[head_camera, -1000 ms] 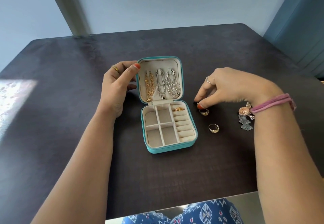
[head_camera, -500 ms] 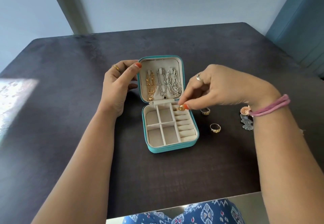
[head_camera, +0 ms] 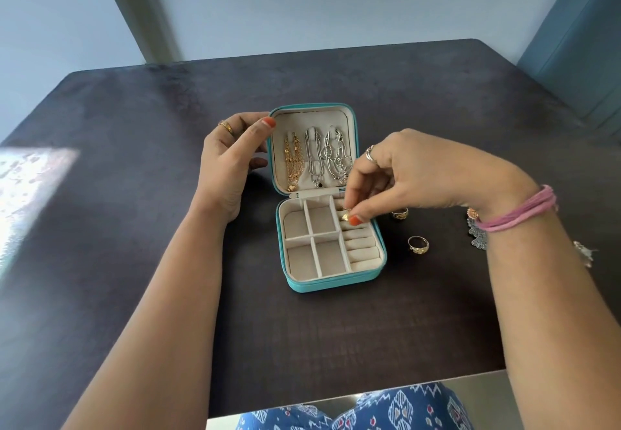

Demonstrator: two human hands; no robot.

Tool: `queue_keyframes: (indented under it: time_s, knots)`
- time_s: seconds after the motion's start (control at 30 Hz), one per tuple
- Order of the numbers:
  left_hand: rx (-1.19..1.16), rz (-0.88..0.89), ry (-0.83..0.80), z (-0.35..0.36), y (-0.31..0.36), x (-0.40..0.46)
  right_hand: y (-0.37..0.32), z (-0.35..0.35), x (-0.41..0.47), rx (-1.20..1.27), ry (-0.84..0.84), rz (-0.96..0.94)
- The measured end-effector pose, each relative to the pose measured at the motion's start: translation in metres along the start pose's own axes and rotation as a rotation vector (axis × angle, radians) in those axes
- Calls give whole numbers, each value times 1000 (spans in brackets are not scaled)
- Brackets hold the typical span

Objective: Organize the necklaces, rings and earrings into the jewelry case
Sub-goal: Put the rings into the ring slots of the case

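Observation:
A teal jewelry case (head_camera: pixel 331 283) lies open in the middle of the dark table. Its upright lid (head_camera: pixel 312 111) carries a gold necklace (head_camera: pixel 292 164) and two silver chain necklaces (head_camera: pixel 325 157). My left hand (head_camera: pixel 228 167) grips the lid's left edge. My right hand (head_camera: pixel 420 174) pinches a gold ring (head_camera: pixel 345 217) between thumb and fingers, right at the upper ring rolls on the case's right side. Whether another ring sits under my fingers is hidden. Two more rings (head_camera: pixel 400 213) (head_camera: pixel 418 244) rest on the table to the right of the case.
Earrings (head_camera: pixel 477 234) lie on the table partly behind my right wrist, and a small silver piece (head_camera: pixel 584 253) lies further right. The case's four square compartments (head_camera: pixel 311 239) hold nothing. The table's front edge (head_camera: pixel 369 392) is close to my lap.
My right hand picked a gold ring off the table beside the case and carried it left, lowering it onto the ring rolls. My left hand stayed on the lid.

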State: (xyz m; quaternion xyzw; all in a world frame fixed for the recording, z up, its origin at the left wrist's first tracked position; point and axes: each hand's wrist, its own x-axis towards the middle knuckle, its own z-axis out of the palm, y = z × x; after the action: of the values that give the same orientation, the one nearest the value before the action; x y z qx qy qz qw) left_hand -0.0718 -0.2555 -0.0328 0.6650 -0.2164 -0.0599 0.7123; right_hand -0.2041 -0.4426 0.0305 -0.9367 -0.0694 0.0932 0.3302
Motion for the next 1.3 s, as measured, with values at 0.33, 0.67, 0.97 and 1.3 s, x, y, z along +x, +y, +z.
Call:
queue_keyframes:
  time_s: [0.33, 0.67, 0.97, 1.3]
  knots:
    - [-7, -7, 6, 0, -2, 1, 3, 1, 4, -138, 27, -28]
    - [3, -8, 10, 0, -1, 1, 22, -21, -15, -207, 133, 273]
    - [-2, -5, 7, 0, 0, 1, 24, -14, -11, -127, -61, 365]
    - [-10, -3, 5, 0, 0, 1, 10, -15, -15, -17, 134, 100]
